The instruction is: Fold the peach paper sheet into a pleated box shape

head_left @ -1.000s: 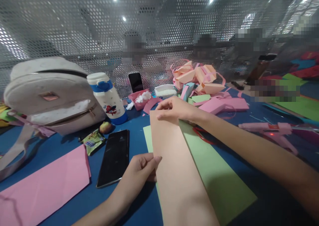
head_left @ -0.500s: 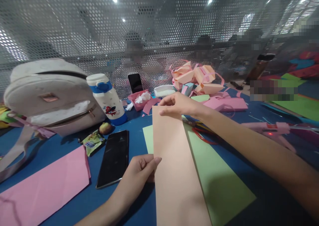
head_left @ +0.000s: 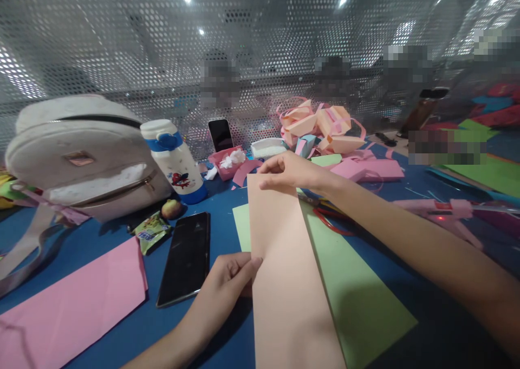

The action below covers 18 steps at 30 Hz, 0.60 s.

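A long peach sheet of paper point(head_left: 284, 282) stretches from mid-table toward me. My left hand point(head_left: 233, 274) pinches its left edge between thumb and fingers. At the far end, my right hand point(head_left: 286, 171) is closed on the top edge, thumb on the near face and some fingertips hidden behind it. Beneath and to the right lies a light green sheet point(head_left: 349, 282), partly covered by the peach paper. Scissors with red-orange handles point(head_left: 331, 222) rest close to my right forearm, partly hidden by it.
Left of my hands lie a black phone point(head_left: 184, 260), a pink folded sheet point(head_left: 81, 304), a snack packet point(head_left: 152, 232), a bottle point(head_left: 174, 163) and a white backpack point(head_left: 81, 157). Peach paper baskets point(head_left: 317, 122) stand at the back. A pink glue gun point(head_left: 442, 212) is at right.
Almost nothing differs. Both hands keep their hold, and the far end of the peach paper has shifted very slightly.
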### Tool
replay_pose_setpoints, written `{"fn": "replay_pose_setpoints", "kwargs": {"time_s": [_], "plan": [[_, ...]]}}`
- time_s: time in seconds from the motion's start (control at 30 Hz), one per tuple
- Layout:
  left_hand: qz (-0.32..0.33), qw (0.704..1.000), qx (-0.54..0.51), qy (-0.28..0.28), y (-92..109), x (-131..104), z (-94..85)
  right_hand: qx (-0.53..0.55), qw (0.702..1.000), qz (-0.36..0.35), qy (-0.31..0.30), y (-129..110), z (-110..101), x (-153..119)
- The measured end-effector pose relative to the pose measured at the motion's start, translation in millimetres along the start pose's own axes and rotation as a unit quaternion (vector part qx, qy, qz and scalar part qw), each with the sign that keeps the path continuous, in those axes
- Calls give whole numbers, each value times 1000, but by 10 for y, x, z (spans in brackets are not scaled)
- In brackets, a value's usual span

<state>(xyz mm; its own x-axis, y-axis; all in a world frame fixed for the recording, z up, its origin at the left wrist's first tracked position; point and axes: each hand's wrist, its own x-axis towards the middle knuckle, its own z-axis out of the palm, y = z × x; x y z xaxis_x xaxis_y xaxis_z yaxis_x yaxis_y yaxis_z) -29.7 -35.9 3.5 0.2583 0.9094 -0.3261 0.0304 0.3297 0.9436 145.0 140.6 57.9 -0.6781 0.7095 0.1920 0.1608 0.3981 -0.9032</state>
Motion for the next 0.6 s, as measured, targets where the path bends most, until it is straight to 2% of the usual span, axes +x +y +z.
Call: {"fn": "replay_pose_setpoints", "kwargs": {"time_s": [0.1,0.23,0.43,0.6], "plan": [[-3,1000,-3,-21,23,-7,3,2,1000,6,-2,-5,5,3],[-10,1000,14,-18,32,-18,1,-22,1000,0,-8,-38,-3,1],[-27,999,21,-36,8,18,-48,-154,984,-51,-80,-68,-62,-41],[-27,999,18,-41,1,44,-73,-142,987,-47,-52,-163,-131,-61]]}}
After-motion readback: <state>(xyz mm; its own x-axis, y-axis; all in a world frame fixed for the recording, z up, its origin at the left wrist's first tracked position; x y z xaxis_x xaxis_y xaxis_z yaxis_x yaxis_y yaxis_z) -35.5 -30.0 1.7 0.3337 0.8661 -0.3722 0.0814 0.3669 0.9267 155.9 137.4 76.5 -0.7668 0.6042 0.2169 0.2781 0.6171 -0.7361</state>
